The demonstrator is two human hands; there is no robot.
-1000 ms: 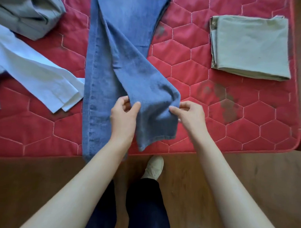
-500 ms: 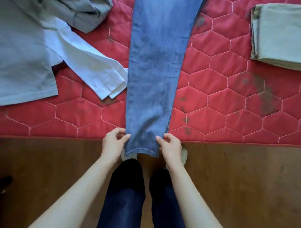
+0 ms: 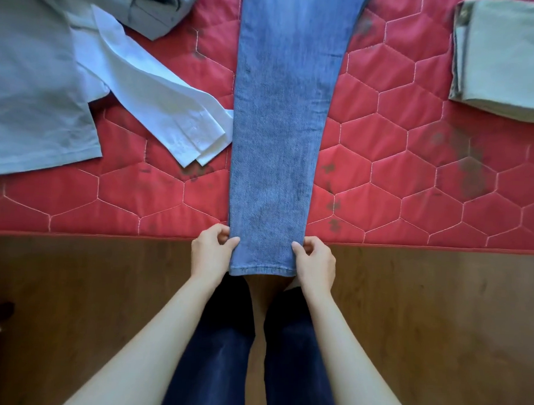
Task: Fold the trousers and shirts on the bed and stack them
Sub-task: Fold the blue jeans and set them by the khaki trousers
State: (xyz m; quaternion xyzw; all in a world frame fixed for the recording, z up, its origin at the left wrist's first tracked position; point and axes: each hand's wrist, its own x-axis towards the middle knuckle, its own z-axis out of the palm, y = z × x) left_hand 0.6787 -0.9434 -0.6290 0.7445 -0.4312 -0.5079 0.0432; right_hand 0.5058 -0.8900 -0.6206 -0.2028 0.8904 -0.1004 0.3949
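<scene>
The blue jeans (image 3: 280,136) are lying long and flat down the middle of the red bed (image 3: 411,183), with the leg ends hanging over its edge. The left hand (image 3: 212,251) is pinching one side of the leg ends and the right hand (image 3: 315,261) is pinching the other. A white shirt (image 3: 160,107) is lying just left of the jeans, and folded green trousers (image 3: 507,56) are sitting far to the right.

Soft, even daylight is seen throughout; shadows are faint, no glare is found, and wide-angle bending is noticed toward the frame's edges.
</scene>
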